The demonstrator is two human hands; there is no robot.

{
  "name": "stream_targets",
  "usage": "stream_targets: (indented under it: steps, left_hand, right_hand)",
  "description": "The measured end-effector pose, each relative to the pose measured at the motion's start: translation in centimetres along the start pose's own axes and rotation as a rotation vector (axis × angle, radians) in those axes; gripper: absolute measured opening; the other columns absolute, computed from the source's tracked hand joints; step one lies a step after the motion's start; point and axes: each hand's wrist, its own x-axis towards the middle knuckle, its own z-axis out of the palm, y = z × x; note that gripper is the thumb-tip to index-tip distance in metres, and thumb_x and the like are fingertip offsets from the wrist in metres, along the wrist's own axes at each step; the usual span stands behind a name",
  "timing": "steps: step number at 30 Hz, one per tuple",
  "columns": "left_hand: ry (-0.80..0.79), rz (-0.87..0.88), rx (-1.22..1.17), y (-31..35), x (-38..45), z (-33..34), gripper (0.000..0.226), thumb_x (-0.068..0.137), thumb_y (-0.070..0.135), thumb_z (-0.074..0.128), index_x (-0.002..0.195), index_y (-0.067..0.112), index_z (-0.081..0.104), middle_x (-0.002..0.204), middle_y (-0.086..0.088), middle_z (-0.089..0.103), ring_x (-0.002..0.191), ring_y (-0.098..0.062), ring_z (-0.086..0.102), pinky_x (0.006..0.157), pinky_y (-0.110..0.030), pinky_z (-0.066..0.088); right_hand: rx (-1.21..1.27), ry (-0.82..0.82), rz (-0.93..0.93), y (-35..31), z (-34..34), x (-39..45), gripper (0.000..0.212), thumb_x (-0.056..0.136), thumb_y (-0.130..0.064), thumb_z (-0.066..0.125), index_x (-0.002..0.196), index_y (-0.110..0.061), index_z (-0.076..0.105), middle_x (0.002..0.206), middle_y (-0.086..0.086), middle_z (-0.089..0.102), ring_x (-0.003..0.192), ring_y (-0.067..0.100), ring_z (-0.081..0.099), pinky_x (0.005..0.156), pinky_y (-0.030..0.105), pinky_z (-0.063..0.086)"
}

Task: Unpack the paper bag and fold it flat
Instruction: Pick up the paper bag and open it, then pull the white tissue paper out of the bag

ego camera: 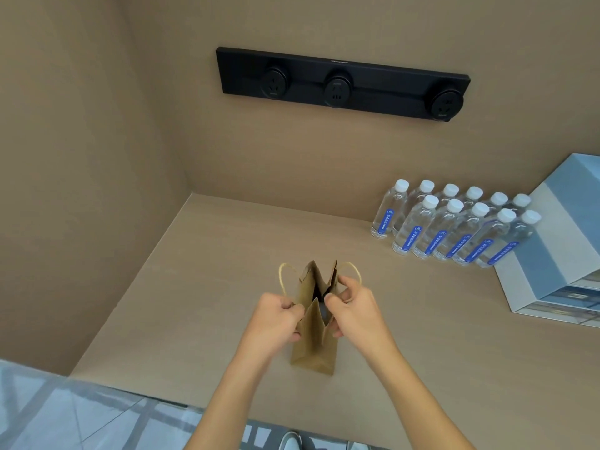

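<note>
Little legible text on the far wall and the bottles

The black socket strip [342,81] on the far wall carries a small white brand word along its top edge, too small to read. The water bottles [454,227] at the far right wear blue labels with white print, also unreadable.

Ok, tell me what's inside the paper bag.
The paper bag stands upright, both hands pulling its mouth apart. Only a dark gap shows inside; its walls hide any contents.
</note>
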Motion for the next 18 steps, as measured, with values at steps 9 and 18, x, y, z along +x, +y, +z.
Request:
stream_targets:
  steps: [9,18]
  left_hand:
    - [0.323,0.129,0.520,2.1,0.5,-3.9,0.035,0.073,0.016,0.054,0.048,0.010,0.031,0.053,-0.008,0.040,0.061,-0.043,0.043,0.049,-0.032,0.028]
    - [0.273,0.114,0.629,3.6,0.9,-3.8,0.044,0.090,0.029,0.053,0.051,0.012,0.041,0.073,-0.014,0.060,0.084,-0.044,0.060,0.068,-0.036,0.047]
  right_hand:
    - [-0.128,0.119,0.017,0.5,-1.2,-2.4,0.062,0.071,-0.013,0.048,0.127,-0.038,0.044,0.052,-0.022,0.054,0.048,0.018,0.054,0.043,0.030,0.046]
    - [-0.230,0.152,-0.068,0.0,-1.1,-5.9,0.087,0.079,-0.015,0.054,0.143,-0.052,0.007,0.076,-0.012,0.051,0.066,0.011,0.054,0.055,0.027,0.043]
